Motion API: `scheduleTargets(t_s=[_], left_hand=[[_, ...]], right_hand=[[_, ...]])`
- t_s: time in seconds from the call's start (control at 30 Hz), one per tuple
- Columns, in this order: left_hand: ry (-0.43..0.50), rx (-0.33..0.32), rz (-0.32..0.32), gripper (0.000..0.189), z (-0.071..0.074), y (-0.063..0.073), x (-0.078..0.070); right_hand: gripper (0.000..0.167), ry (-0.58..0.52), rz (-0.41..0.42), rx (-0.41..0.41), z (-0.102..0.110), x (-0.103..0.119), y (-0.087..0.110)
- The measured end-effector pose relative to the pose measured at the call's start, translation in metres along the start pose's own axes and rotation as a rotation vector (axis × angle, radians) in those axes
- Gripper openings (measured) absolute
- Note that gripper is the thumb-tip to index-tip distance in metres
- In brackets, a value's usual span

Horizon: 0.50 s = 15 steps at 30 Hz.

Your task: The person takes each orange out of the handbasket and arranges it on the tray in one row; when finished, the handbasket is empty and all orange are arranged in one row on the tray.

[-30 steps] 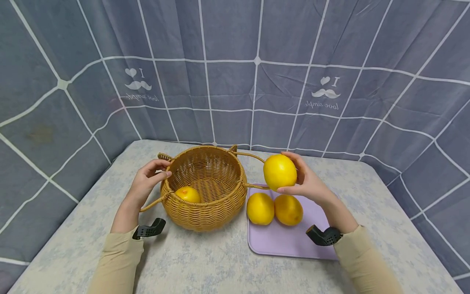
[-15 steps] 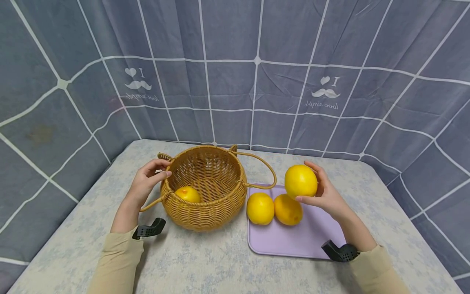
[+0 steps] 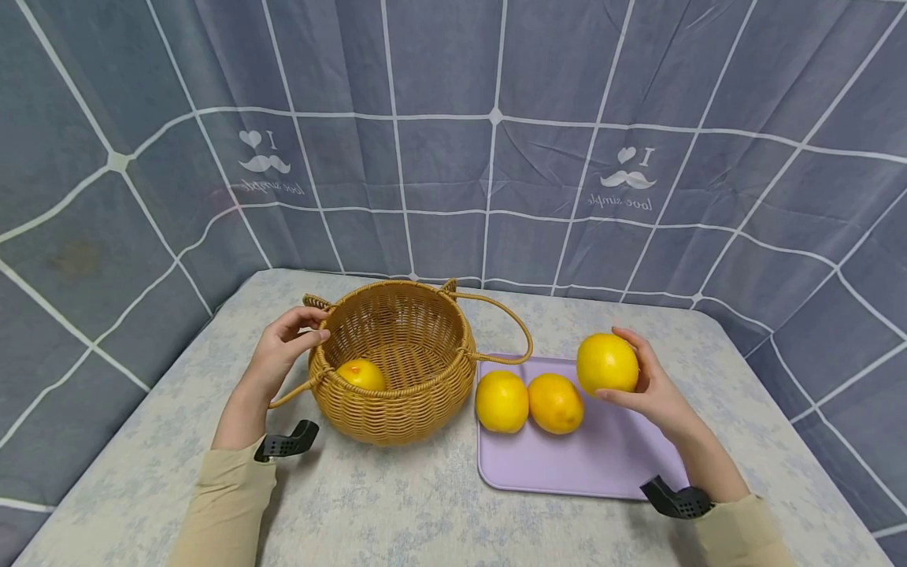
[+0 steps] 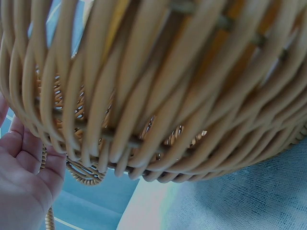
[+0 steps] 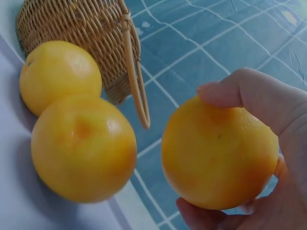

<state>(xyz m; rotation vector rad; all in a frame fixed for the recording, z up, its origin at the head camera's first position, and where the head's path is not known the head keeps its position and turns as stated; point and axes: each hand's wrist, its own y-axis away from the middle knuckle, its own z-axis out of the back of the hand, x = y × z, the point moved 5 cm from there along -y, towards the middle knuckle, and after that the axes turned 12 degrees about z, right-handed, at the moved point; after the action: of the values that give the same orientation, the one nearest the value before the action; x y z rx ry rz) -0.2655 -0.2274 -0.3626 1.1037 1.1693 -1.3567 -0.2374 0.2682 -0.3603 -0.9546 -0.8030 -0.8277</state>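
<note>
Yellow fruit [image 3: 607, 364] is held in the fingers [image 3: 634, 339] of the right hand [image 3: 659, 394], right of the wicker basket [image 3: 397, 415] gripped by the left hand [image 3: 275, 350].

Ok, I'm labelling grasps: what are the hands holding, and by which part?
The right hand holds a yellow fruit by opposite sides; the left hand grips the wicker basket by its left rim.
</note>
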Motion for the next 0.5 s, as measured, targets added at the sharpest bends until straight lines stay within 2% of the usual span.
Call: scheduleTargets(t_s=[0.27, 0.5], left_hand=[[-0.006, 0.002, 0.007, 0.021, 0.000, -0.001, 0.001], [-0.016, 0.001, -0.004, 0.022, 0.000, 0.000, 0.000]], right_hand=[[0.083, 0.003, -0.053, -0.032, 0.008, -0.015, 0.014], [0.083, -0.017, -0.068, -0.013, 0.011, -0.029, 0.020]])
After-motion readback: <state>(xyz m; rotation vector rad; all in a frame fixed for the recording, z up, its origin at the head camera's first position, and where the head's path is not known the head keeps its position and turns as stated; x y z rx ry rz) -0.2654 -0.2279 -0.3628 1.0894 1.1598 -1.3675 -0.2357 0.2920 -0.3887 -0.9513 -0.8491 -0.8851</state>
